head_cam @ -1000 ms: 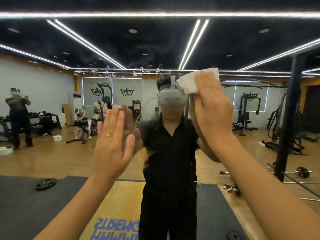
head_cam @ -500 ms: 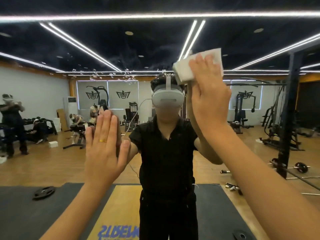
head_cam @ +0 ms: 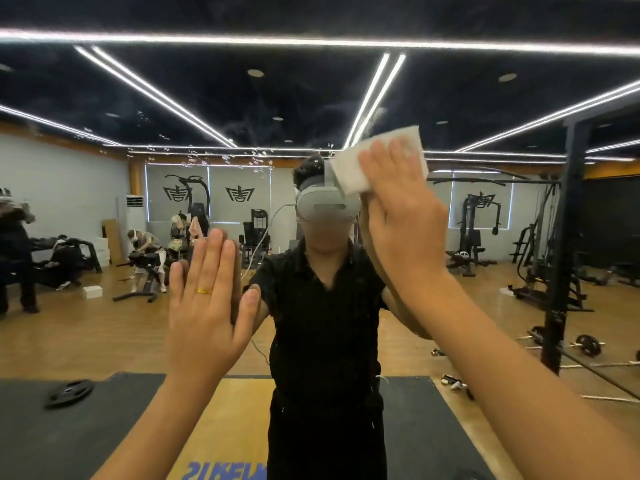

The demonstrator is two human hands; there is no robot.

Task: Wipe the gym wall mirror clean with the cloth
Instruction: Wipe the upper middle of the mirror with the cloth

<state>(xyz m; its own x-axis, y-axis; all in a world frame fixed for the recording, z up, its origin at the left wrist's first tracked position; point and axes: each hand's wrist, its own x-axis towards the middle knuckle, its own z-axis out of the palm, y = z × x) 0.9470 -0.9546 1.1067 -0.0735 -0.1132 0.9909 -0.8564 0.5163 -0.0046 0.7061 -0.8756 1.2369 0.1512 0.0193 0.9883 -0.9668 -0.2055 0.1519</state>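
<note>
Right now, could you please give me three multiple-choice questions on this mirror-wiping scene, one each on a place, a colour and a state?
1. Where is the white cloth?
A. On the floor mat
B. Tucked in a pocket
C. Pressed on the mirror under the right hand

2. What colour is the ring on the left hand?
A. Silver
B. Gold
C. Black

3. How is the left hand?
A. Flat, fingers straight, against the mirror
B. Clenched in a fist
C. Gripping a spray bottle

Answers:
1 C, the right hand's straight fingers cover the cloth high on the mirror.
2 B, the band shines yellow gold.
3 A, the palm meets its own reflection and holds nothing.
</note>
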